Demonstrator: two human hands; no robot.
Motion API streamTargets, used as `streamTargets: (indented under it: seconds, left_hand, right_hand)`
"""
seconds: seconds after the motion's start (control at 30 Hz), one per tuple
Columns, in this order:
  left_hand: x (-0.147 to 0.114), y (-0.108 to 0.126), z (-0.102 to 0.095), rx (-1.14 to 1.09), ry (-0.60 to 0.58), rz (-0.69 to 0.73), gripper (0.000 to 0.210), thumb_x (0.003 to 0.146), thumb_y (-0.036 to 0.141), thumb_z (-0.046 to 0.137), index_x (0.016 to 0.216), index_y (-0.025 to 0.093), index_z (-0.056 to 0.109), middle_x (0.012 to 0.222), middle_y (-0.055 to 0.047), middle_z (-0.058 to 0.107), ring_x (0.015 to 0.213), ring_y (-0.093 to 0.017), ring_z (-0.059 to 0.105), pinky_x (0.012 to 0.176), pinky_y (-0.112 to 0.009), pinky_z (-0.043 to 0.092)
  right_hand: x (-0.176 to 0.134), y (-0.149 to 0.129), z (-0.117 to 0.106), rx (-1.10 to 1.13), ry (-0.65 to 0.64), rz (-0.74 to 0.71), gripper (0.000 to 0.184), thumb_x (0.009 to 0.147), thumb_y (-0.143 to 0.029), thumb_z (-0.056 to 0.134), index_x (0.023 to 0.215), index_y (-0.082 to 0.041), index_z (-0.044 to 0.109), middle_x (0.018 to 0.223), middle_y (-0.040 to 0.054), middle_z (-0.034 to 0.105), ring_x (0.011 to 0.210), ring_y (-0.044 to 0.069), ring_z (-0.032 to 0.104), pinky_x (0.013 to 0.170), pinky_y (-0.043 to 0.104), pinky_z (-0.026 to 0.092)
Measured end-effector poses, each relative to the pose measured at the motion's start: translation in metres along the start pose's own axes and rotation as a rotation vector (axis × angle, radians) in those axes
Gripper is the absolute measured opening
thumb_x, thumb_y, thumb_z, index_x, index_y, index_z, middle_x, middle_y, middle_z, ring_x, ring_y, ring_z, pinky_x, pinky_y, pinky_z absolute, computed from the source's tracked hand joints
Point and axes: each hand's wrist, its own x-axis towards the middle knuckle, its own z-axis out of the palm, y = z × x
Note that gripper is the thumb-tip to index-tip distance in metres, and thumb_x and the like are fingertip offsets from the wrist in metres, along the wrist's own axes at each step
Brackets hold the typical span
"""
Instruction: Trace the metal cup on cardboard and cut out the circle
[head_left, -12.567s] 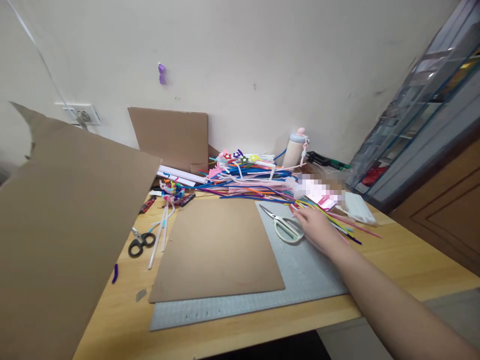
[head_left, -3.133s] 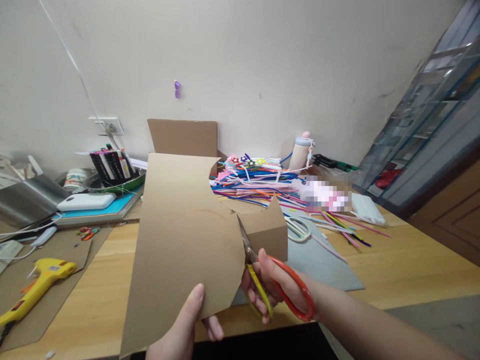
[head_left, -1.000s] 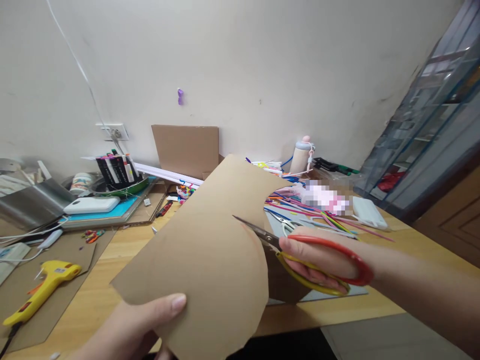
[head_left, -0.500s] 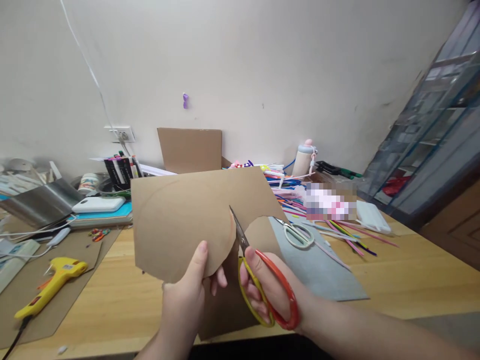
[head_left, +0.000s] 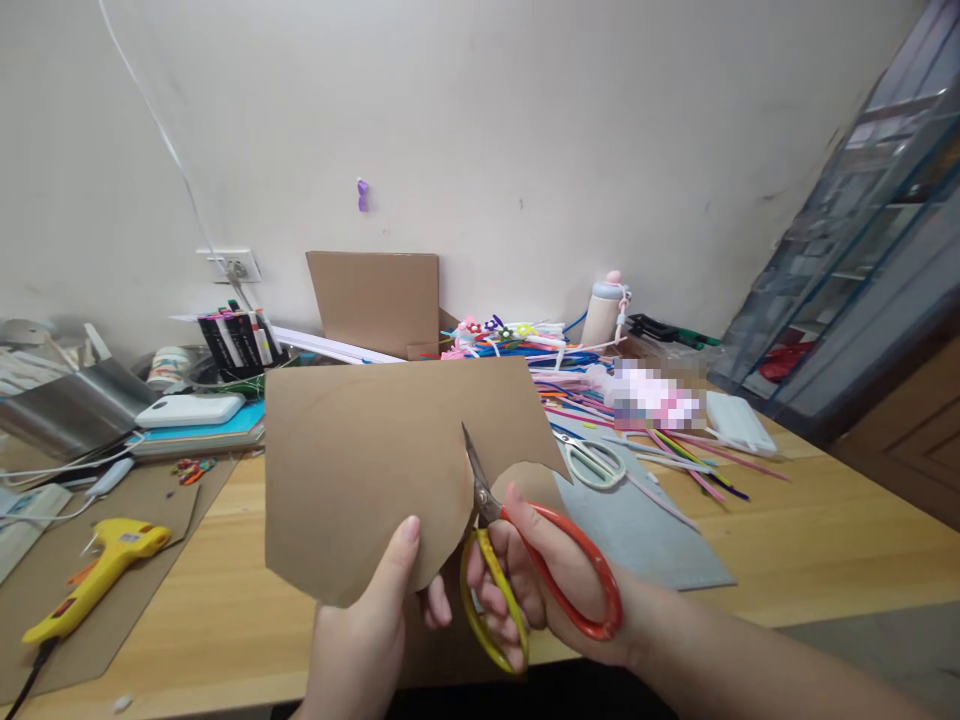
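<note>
My left hand (head_left: 382, 600) pinches the lower edge of a brown cardboard sheet (head_left: 360, 460), its thumb on the near face and its fingers behind. In my right hand (head_left: 532, 570) is a pair of scissors (head_left: 592, 590) with one red and one yellow handle loop. Their blades reach into the cardboard along a curved cut, and one blade lies over its near face. The sheet's lower right edge is rounded where it is cut. A faint curved line shows on the cardboard. My right thumb and fingers pass through the handle loops.
Left on the table lie a yellow glue gun (head_left: 97, 575) and a white power bank (head_left: 191, 410). White-handled scissors (head_left: 592, 462) rest on a grey mat (head_left: 645, 540) at right. Behind are colourful pipe cleaners (head_left: 577, 390), a bottle (head_left: 604, 312) and a leaning cardboard piece (head_left: 375, 295).
The cardboard has moved lower and its top edge has tilted a little. The scissors' handle loops have spread further apart, and the red one has swung right.
</note>
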Motion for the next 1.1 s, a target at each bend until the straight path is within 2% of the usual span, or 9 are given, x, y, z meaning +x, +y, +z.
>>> streamTargets:
  seconds: [0.17, 0.3, 0.47, 0.57, 0.63, 0.7, 0.77, 0.87, 1.1]
  left_hand:
    - [0.009, 0.003, -0.018, 0.233, -0.111, 0.033, 0.051, 0.077, 0.046, 0.060, 0.034, 0.020, 0.055, 0.040, -0.005, 0.055, 0.045, -0.016, 0.054, 0.057, -0.025, 0.050]
    - [0.012, 0.001, -0.021, 0.102, -0.153, 0.010, 0.048, 0.077, 0.039, 0.062, 0.035, 0.018, 0.056, 0.039, -0.006, 0.055, 0.043, -0.015, 0.054, 0.049, -0.024, 0.049]
    - [0.006, -0.009, -0.006, -0.259, -0.078, -0.051, 0.024, 0.069, 0.033, 0.071, 0.070, 0.010, 0.066, 0.052, -0.004, 0.062, 0.035, -0.014, 0.050, 0.033, -0.024, 0.040]
    - [0.002, -0.013, 0.000, -0.287, -0.042, -0.073, 0.026, 0.068, 0.035, 0.072, 0.072, 0.011, 0.064, 0.048, -0.001, 0.058, 0.035, -0.013, 0.050, 0.034, -0.023, 0.039]
    - [0.001, -0.015, 0.000, -0.207, -0.037, -0.071, 0.027, 0.070, 0.039, 0.070, 0.065, 0.013, 0.064, 0.047, -0.001, 0.057, 0.037, -0.014, 0.050, 0.038, -0.024, 0.043]
    - [0.001, -0.016, -0.004, -0.020, -0.042, -0.036, 0.036, 0.075, 0.042, 0.065, 0.050, 0.017, 0.061, 0.045, -0.003, 0.056, 0.043, -0.015, 0.054, 0.051, -0.026, 0.049]
    - [0.004, -0.016, -0.009, 0.191, -0.055, -0.002, 0.047, 0.078, 0.045, 0.060, 0.039, 0.019, 0.056, 0.044, -0.004, 0.057, 0.050, -0.016, 0.057, 0.064, -0.026, 0.050]
    - [0.006, -0.016, -0.014, 0.279, -0.104, -0.030, 0.051, 0.079, 0.047, 0.058, 0.037, 0.020, 0.057, 0.043, -0.004, 0.057, 0.049, -0.016, 0.055, 0.065, -0.026, 0.049]
    - [-0.003, -0.016, -0.001, -0.034, -0.088, -0.086, 0.042, 0.076, 0.041, 0.063, 0.041, 0.018, 0.055, 0.038, -0.004, 0.052, 0.039, -0.015, 0.050, 0.047, -0.027, 0.045]
  right_hand:
    - [-0.015, -0.024, -0.015, 0.094, -0.216, 0.235, 0.090, 0.077, -0.084, 0.006, 0.083, -0.010, 0.058, 0.055, 0.0020, 0.050, 0.044, 0.012, 0.051, 0.039, 0.020, 0.036]
    - [-0.020, -0.027, -0.027, 0.004, -0.266, 0.247, 0.094, 0.075, -0.086, 0.004, 0.085, -0.009, 0.058, 0.055, 0.0017, 0.049, 0.043, 0.012, 0.049, 0.040, 0.022, 0.038]
    - [0.000, 0.011, -0.024, -0.357, 0.048, -0.184, 0.074, 0.077, -0.084, 0.025, 0.084, -0.015, 0.051, 0.063, -0.0013, 0.045, 0.049, 0.009, 0.044, 0.048, 0.024, 0.041]
    - [0.012, 0.029, -0.019, -0.609, 0.204, -0.453, 0.063, 0.080, -0.077, 0.037, 0.086, -0.016, 0.051, 0.071, -0.0002, 0.043, 0.058, 0.010, 0.040, 0.054, 0.024, 0.039]
    - [0.016, 0.033, -0.018, -0.638, 0.240, -0.507, 0.060, 0.081, -0.075, 0.041, 0.086, -0.016, 0.051, 0.073, 0.0002, 0.043, 0.062, 0.011, 0.040, 0.057, 0.025, 0.038]
    - [0.016, 0.029, -0.019, -0.548, 0.226, -0.403, 0.063, 0.080, -0.079, 0.035, 0.081, -0.017, 0.048, 0.068, -0.0007, 0.043, 0.059, 0.011, 0.041, 0.055, 0.025, 0.040]
    - [0.013, 0.018, -0.021, -0.342, 0.120, -0.145, 0.071, 0.077, -0.085, 0.021, 0.075, -0.018, 0.044, 0.058, -0.0024, 0.042, 0.050, 0.011, 0.042, 0.049, 0.025, 0.040]
    - [0.007, 0.001, -0.027, -0.059, -0.092, 0.164, 0.084, 0.071, -0.089, 0.005, 0.071, -0.016, 0.048, 0.051, -0.0022, 0.043, 0.041, 0.010, 0.045, 0.041, 0.022, 0.038]
    - [0.017, 0.017, -0.030, -0.282, 0.018, -0.134, 0.075, 0.076, -0.085, 0.024, 0.077, -0.015, 0.051, 0.060, -0.0009, 0.048, 0.047, 0.009, 0.047, 0.046, 0.022, 0.045]
